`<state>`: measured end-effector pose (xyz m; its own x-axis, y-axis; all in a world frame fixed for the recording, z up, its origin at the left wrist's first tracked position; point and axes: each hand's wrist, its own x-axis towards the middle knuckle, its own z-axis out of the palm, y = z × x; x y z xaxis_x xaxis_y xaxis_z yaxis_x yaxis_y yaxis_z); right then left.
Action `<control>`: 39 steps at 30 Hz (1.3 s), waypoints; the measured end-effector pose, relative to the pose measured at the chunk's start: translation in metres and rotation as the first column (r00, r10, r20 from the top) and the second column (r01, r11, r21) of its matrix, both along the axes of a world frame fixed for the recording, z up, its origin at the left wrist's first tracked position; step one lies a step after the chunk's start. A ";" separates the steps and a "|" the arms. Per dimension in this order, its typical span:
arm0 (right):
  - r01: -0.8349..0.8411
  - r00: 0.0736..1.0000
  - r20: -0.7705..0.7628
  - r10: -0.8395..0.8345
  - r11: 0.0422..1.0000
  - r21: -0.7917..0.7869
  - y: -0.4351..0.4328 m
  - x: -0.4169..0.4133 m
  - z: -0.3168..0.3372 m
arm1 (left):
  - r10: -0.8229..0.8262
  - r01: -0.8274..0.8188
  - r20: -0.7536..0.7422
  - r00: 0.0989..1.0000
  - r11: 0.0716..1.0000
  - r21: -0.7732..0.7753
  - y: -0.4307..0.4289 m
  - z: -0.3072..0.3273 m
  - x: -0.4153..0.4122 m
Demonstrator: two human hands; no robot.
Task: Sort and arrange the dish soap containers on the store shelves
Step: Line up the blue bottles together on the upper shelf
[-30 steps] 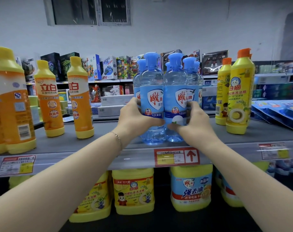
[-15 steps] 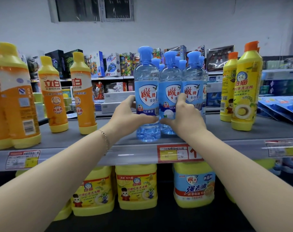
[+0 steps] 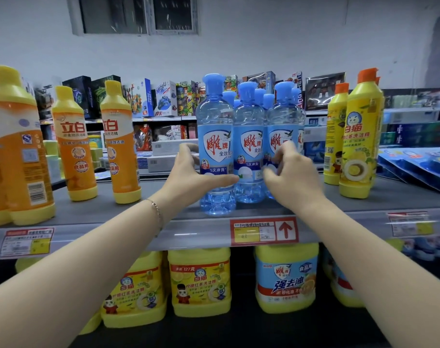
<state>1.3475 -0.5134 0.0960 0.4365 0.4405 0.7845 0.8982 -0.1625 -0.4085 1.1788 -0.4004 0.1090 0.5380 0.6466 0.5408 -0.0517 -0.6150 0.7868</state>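
Presently mid-sort at a grey metal store shelf [image 3: 75,212], upper tier, brands grouped in separate clusters along it.

Lower tier: squat yellow plastic jugs with yellow cartoon labels [image 3: 201,282] and one squat yellow plastic jug with a blue label [image 3: 286,277], shoulder to shoulder, labels outward. Opaque; fill level not checkable.

Upper tier, left: tall orange plastic bottles with yellow caps [image 3: 74,144], upright, spaced apart, opaque. Right: tall yellow plastic bottles with orange caps [image 3: 359,136], upright, one just behind the other, opaque.

Centre, close to the front edge: clear blue plastic bottles with blue caps [image 3: 249,136], packed touching in rows, labels forward. See-through walls showing clear liquid up toward the neck. Judged to be the group under arrangement, squared into a tight block well apart from both neighbouring brands.

Left hand [image 3: 188,177] on the front-left bottle [image 3: 215,136] of that block: thumb laid across the lower front, fingers [image 3: 190,151] curled round its left side, grasping it low, probably to steer the base without tipping.

Right hand [image 3: 294,177] at the front-right bottle [image 3: 281,126]: fingers [image 3: 283,153] bent against the label, blurred; actual grip not confirmable.

Red-and-yellow price tag with an up arrow [image 3: 262,232] on the shelf rail directly beneath the block, likely the reason for its position.

Thin metal bracelet [image 3: 156,212] on the left wrist.
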 end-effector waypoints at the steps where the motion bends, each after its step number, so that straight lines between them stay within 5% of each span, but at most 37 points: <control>1: 0.066 0.998 -0.025 -0.065 0.996 0.066 -0.003 0.005 0.001 | -0.017 0.017 -0.015 1.000 1.000 0.000 0.000 -0.001 0.000; 4: 0.162 0.969 -0.188 -0.160 0.987 -0.002 -0.007 0.019 0.004 | -0.059 0.057 -0.067 0.996 0.998 -0.028 0.002 -0.004 0.002; 9: -0.006 0.925 -0.374 -0.060 0.985 -0.173 -0.001 0.031 0.007 | -0.009 0.005 -0.094 0.996 0.999 -0.045 0.002 -0.004 0.003; 33: -0.392 0.833 -0.464 0.300 0.913 -0.113 -0.016 0.052 0.011 | 0.064 -0.069 -0.121 0.991 0.997 -0.036 -0.004 -0.006 0.001; 39: -0.360 0.859 -0.446 0.253 0.917 -0.173 -0.019 0.054 0.014 | 0.064 -0.068 -0.088 0.994 0.997 -0.042 -0.005 -0.009 0.001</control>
<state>1.4010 -0.5320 0.1099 0.5031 0.7564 0.4181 0.6803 -0.0482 -0.7313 1.1798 -0.4051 0.1003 0.5367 0.7048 0.4640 0.0569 -0.5788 0.8135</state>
